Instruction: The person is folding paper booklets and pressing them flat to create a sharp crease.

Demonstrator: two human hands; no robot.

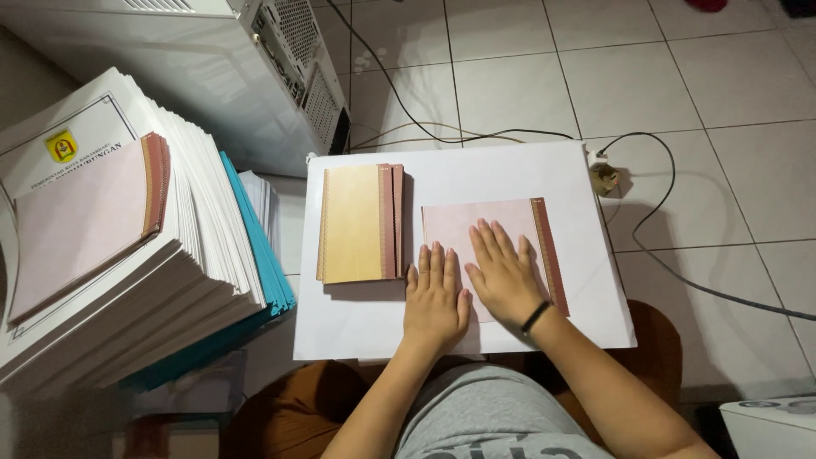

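Pink paper (476, 225) with a brown strip along its right side lies flat on the white board (476, 170), near the board's right edge and closer to the front edge than the back. Your right hand (503, 274) is pressed flat on it, fingers straight and spread a little, gripping nothing. You wear a black band (535, 317) on that wrist. Your left hand (435, 297) lies flat just beside the right one, fingers straight and close together, also gripping nothing. Its fingertips sit at the pink paper's left edge, and its palm rests on the white board near the front edge.

To the left, near the board's left edge, sits a small stack of yellow sheets (353, 223) with brown strips on the right side. It is apart from the pink paper and from your hands.

The white board rests over your knees, above the tiled floor (722, 85). Past the board's left edge stands a tall pile of white papers (170, 272) with a teal folder (263, 255) in it, and one pink sheet (81, 221) lies on top. Behind the board's back left corner stands a white computer case (212, 68). Black cables (663, 246) run over the floor by the board's right edge, near a small plug (605, 174).
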